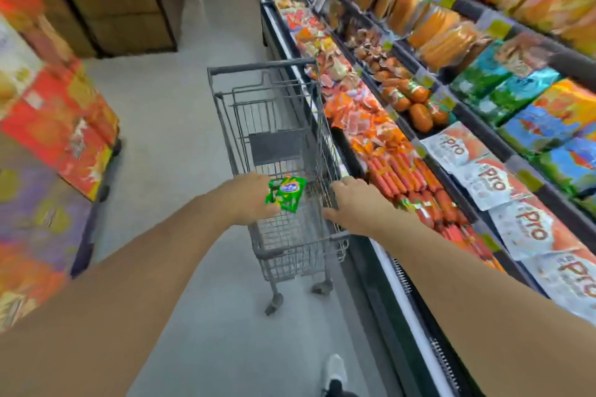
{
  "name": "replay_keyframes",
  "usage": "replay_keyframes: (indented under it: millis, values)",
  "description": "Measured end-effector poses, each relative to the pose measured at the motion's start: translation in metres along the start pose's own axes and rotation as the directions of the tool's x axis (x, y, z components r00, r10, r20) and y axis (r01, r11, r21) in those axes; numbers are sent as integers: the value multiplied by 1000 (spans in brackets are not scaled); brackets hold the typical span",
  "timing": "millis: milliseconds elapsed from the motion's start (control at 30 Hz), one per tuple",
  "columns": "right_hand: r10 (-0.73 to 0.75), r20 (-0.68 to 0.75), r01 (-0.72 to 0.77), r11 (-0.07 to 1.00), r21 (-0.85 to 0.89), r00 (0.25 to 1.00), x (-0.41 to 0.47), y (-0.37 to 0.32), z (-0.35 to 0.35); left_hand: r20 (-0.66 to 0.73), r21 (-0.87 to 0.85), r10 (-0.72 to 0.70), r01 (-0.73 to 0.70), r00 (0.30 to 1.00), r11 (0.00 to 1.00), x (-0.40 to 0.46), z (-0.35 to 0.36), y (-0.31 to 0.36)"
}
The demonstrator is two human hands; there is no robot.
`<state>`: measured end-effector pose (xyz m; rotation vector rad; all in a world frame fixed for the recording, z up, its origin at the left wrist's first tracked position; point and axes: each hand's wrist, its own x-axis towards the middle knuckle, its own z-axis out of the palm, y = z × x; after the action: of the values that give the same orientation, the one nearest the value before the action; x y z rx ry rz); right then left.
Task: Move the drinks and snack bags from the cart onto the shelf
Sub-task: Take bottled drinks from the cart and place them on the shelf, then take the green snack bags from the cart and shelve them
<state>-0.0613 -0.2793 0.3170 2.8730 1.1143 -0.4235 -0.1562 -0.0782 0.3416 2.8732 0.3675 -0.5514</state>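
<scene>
Currently left hand (250, 200) grips green snack bag (285, 193) above cart (261, 69); right hand (350, 203) rests loosely on the rim. Risk: light pinch could drop bag before shelf (400, 126).

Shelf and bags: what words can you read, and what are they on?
"Pro": on the white and orange packs lying on the shelf.
Green snack bag in the left hand: has a blue logo, too blurred to read.
Yellow price tags on the shelf edges: too blurred.
Red boxes at left: too blurred.
</scene>
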Motion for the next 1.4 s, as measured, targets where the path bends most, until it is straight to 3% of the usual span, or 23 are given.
replay_keyframes:
  millis: [400, 700, 1000, 1267, 1400]
  values:
    - [-61, 175, 65, 998, -16, 983, 230, 37, 35, 132, -56, -95, 104, 987, 993, 197, 16, -54]
    - [-63, 250, 57, 998, 32, 966, 372, 41, 116, 221, -115, -121, 149, 968, 982, 352, 78, -94]
    - [86, 418, -149, 981, 121, 904, 445, 63, 250, 343, -167, -303, 375, 889, 912, 451, 212, -140]
    - [117, 461, -265, 925, 271, 879, 502, 63, 345, 279, -235, -509, 572, 814, 786, 518, 321, -172]
    - [198, 465, -407, 817, 408, 863, 527, 58, 374, 228, -186, -601, 640, 766, 746, 530, 347, -183]
